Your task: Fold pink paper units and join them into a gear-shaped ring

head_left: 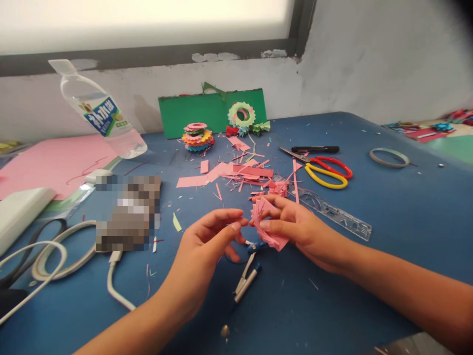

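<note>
My right hand [301, 229] pinches a folded pink paper piece [274, 237], made of overlapping pleats fanned into a curve. Close to its left edge is my left hand [214, 241], with bent fingers apart and nothing visible in them; whether a fingertip touches the paper I cannot tell. On the table below lies a drawing compass [246, 276] with a blue head, partly hidden by the hands. Behind my right hand are pink paper scraps [221, 172] and a clear plastic ruler [340, 212].
Red and yellow-handled scissors [327, 172] lie beside a black pen [315, 149]. Rolls of tape rest at right [389, 158] and left. Layered paper rings [197, 138] stand before a green board [173, 116]. A tilted water bottle [103, 116] and a cabled, blurred-out device [129, 212] occupy the left.
</note>
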A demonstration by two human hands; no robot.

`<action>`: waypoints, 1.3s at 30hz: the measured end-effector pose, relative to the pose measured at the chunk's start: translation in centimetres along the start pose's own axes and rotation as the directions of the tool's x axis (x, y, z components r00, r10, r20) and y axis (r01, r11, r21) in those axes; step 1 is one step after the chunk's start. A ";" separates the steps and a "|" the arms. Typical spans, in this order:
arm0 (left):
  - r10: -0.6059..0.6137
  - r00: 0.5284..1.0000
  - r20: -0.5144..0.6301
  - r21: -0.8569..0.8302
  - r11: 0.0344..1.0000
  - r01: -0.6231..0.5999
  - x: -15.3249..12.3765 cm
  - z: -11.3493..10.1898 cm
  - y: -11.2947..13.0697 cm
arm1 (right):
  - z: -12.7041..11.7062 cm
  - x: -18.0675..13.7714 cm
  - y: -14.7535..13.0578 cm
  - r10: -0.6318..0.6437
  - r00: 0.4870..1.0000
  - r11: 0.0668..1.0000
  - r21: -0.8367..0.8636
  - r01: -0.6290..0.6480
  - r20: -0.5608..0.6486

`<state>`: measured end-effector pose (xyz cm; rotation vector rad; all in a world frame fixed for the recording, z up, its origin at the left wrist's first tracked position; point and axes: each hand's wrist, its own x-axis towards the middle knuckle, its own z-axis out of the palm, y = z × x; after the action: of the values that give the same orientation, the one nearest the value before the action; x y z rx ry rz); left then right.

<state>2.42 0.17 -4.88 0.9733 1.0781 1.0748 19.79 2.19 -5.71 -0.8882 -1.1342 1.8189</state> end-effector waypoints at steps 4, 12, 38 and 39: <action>-0.008 1.000 0.000 -0.016 1.000 0.008 0.0 0.1 0.1 | -0.1 0.0 0.1 -0.006 1.000 1.000 -0.007 0.006 0.009; -0.028 1.000 -0.014 -0.030 0.999 0.027 0.2 0.3 0.2 | -0.1 0.1 0.2 -0.007 1.000 1.000 -0.012 0.008 0.024; 0.398 0.826 0.399 0.391 0.741 -0.546 -3.0 2.4 0.1 | -1.0 1.0 -0.3 -0.073 0.991 0.996 -0.055 0.067 -0.111; 0.389 0.777 0.494 0.408 0.686 -0.603 -3.4 3.0 0.1 | -1.1 1.0 -0.4 -0.082 0.990 0.995 -0.067 0.075 -0.111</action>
<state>4.94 -3.40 -3.53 1.9608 0.8149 0.9586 20.36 3.61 -5.92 -0.9577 -1.1431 1.6553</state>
